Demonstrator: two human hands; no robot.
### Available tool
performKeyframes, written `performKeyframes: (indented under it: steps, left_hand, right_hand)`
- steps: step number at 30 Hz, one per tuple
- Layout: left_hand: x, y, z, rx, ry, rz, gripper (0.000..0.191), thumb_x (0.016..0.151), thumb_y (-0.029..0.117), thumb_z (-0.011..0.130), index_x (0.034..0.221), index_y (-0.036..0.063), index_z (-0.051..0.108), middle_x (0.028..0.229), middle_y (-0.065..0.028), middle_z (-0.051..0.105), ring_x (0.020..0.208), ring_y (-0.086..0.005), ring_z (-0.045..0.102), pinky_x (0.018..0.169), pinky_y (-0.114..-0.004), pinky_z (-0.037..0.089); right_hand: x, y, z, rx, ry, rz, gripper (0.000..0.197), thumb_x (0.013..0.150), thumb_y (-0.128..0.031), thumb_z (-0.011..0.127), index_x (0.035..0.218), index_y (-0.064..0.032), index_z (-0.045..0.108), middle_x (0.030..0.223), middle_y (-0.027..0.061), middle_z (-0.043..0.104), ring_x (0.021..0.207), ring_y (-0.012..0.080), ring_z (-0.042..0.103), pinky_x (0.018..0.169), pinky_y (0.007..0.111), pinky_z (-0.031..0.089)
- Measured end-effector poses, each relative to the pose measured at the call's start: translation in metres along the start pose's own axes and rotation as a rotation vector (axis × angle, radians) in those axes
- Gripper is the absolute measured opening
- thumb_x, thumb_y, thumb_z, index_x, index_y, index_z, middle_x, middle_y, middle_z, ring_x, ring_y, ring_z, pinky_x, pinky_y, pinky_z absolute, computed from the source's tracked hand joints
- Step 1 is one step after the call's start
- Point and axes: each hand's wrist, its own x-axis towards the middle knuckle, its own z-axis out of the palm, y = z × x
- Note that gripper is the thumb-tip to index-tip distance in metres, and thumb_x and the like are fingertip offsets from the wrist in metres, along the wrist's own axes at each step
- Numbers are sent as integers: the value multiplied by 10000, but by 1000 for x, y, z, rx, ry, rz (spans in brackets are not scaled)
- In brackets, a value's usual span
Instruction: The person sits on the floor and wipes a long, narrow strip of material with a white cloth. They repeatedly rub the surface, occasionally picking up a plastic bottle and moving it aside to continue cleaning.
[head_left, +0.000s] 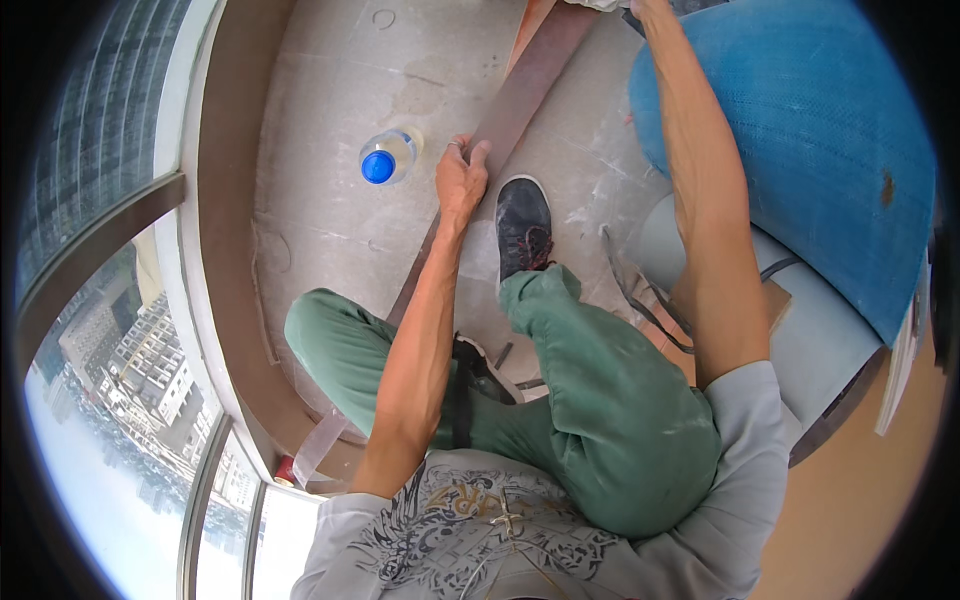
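Note:
A long, flat dark brown strip (517, 97), its material unclear, runs slantwise from the top centre down past my left leg. My left hand (462, 174) grips its edge near the middle, thumb on top and a ring on one finger. At the top rim of the picture, my right hand (637, 6) is mostly cut off; something whitish and crumpled (596, 3) lies beside it at the strip's far end. Whether my right hand holds that, I cannot tell. An orange-brown edge (531, 30) shows alongside the strip.
A clear plastic bottle with a blue cap (378, 166) stands left of my left hand. Large blue (795, 135) and pale grey (817, 322) curved sheets or rolls lie at right, with a dark strap (637, 300) near them. Window frames (105, 240) line the left; a red roll (285, 470) sits lower left.

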Motion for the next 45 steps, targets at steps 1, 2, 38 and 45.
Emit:
performKeyframes:
  steps: [1,2,38,45]
  left_hand:
    - [4,8,6,45,20,2,390,924,309,628,1155,-5,659,1018,-218,731,964,-348,705,880,-404,512]
    - [6,16,12,98,42,19,390,920,313,628,1151,0,661,1010,-222,730,956,-363,703,872,-416,514]
    - [9,-1,1,312,151,-85,443,908,381,644,1186,35,655,1065,-211,721,1015,-387,683,889,-440,512]
    - [8,0,2,286,127,-67,450,901,377,650,1191,32,655,1057,-210,720,1000,-386,684,884,-443,512]
  right_hand:
    - [-1,19,-5,-76,-23,-220,325,921,-245,696,1181,-53,655,1117,146,670,1027,242,617,889,362,491]
    - [-7,40,-15,-296,57,-249,320,924,-247,694,1170,-46,656,1120,151,669,1031,247,620,888,363,492]
    - [-240,-43,36,-711,-566,-271,284,915,-356,652,1125,-167,681,1033,149,692,952,359,673,785,500,508]
    - [-224,-40,44,-691,-492,-210,285,927,-324,645,1146,-145,675,1031,157,694,966,368,666,807,481,509]
